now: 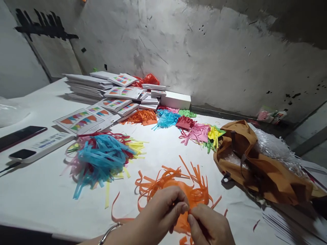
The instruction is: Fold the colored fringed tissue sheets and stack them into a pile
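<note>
An orange fringed piece (182, 221), cut into thin strips that look like tissue or soft fabric, lies spread on the white table in front of me. Over it my left hand (163, 206), with a silver bracelet at the wrist, is closed in a pinch. My right hand (208, 224) pinches close beside it, thumb and forefinger meeting near the left fingertips. Both seem to grip the orange material, though the exact spot is partly hidden by the fingers. To the left is a heap of blue fringe (103, 154), with pink, red and yellow strips under it.
Small fringe bundles, among them an orange bundle (146, 116) and a pink bundle (199, 132), line the back. Stacked printed cards (85, 89) stand back left, near a white box (176, 100). A phone (22, 136) and a white device (42, 148) lie left. A brown bag (255, 173) sits right.
</note>
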A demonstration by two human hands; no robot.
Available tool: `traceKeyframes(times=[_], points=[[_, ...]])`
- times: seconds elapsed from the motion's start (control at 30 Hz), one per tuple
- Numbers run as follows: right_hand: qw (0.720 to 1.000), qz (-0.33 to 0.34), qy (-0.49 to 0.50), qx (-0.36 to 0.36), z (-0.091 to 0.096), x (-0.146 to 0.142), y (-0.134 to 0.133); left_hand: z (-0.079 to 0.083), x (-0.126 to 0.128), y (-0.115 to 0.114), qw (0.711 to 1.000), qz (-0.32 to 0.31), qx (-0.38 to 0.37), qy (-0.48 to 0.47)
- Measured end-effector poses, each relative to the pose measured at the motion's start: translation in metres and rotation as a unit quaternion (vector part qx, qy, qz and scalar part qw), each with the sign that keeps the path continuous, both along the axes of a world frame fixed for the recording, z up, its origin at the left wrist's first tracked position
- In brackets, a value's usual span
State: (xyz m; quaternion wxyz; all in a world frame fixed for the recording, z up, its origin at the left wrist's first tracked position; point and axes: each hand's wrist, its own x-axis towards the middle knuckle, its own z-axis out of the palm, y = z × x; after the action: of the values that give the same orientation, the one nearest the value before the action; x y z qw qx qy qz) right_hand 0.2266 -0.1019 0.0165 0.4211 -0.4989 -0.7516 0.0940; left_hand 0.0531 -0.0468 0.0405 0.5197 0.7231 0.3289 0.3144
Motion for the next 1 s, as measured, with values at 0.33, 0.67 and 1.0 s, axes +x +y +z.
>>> traceKeyframes(times=[0.33,0.67,1.0], points=[[1.000,-0.005,-0.021,0.016,-0.007,-0.001,0.003,-0.001,-0.002,0.004,0.999,0.000,0.004,0.038],[1.000,0.024,-0.011,-0.015,-0.010,0.002,0.002,-0.011,-0.007,0.002,0.994,-0.012,0.085,0.072],[0.998,-0.012,0.055,-0.008,-0.017,-0.007,-0.003,-0.010,-0.009,0.001,0.995,0.001,0.079,0.059]])
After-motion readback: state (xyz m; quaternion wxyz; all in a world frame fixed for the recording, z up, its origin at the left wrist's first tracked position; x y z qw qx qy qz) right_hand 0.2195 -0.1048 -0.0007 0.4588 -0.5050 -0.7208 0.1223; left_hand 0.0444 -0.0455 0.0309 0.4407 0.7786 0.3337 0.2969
